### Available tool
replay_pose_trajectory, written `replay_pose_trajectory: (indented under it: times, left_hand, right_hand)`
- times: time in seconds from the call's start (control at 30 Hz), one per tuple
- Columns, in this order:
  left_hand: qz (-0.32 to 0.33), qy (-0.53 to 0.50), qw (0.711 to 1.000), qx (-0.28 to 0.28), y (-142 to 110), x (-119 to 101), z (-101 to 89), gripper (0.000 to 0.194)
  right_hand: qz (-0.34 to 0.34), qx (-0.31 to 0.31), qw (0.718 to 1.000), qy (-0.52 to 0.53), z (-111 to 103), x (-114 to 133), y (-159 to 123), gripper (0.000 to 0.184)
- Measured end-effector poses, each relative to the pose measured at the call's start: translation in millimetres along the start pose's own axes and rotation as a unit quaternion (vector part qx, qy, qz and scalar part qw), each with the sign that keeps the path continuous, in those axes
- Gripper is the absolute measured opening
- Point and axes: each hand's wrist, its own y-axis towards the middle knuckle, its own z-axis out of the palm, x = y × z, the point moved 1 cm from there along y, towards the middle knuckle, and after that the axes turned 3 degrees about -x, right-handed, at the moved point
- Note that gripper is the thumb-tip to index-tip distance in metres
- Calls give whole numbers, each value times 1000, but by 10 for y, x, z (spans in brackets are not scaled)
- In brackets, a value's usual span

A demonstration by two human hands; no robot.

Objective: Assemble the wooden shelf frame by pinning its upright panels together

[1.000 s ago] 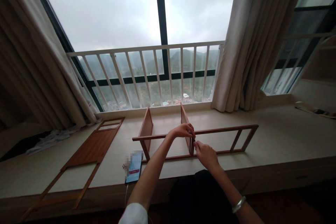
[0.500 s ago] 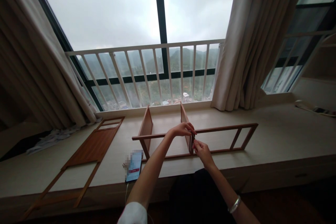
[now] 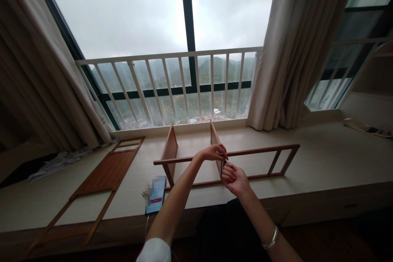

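On the bench (image 3: pixel 322 151), my hands meet at the wooden frame (image 3: pixel 264 150); left (image 3: pixel 215 152) pinches, right (image 3: pixel 235 178) curls around what seems a slim tool; the phone (image 3: pixel 155 196) lies left of the frame.

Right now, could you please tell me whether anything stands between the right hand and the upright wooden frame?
No visible obstacle: the right hand is at the middle of the wooden frame. Just beyond its fingers are the left hand and a slim item, too small to identify. The phone lies off to the left.
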Motion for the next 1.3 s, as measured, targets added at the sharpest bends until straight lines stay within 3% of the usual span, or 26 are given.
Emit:
replay_pose_trajectory:
  times: [0.3, 0.47, 0.53, 0.57, 0.67, 0.77, 0.83, 0.9, 0.97, 1.03, 1.3]
  left_hand:
    - [-6, 0, 1000, -13, -3, -17, 0, 25]
    - [-2, -5, 1000, -12, 2, -21, 0, 24]
    - [-11, -1, 1000, -12, 4, -25, 1, 24]
    - [-17, 2, 1000, -13, 5, -27, 1, 23]
    - [-21, 6, 1000, -13, 10, -40, 2, 23]
    - [-14, 4, 1000, -14, 15, -57, -3, 23]
    - [-14, 4, 1000, -13, 18, -64, -6, 23]
    - [-13, 3, 1000, -10, 22, -66, -7, 22]
    - [-11, 3, 1000, -10, 26, -65, -7, 21]
    - [-15, 2, 1000, -10, 28, -67, -9, 20]
    - [-68, -40, 997, -21, 9, -147, -49, 37]
  right_hand:
    - [-34, -58, 982, -178, -1, 10, -6, 26]
    - [-61, -137, 945, -291, -19, -46, 2, 35]
    - [-126, -196, 896, -377, -40, -54, -41, 39]
    - [-170, -221, 857, -433, -45, -49, -74, 41]
    - [-271, -261, 686, -623, -17, -15, -193, 42]
    - [-272, -267, 516, -767, 51, 25, -262, 42]
    - [-246, -273, 437, -821, 96, 47, -260, 43]
    - [-224, -278, 380, -853, 130, 64, -233, 44]
    - [-205, -281, 346, -871, 151, 74, -203, 43]
    - [-192, -279, 334, -880, 159, 81, -184, 43]
    - [-198, -255, 334, -885, 107, 114, -181, 42]
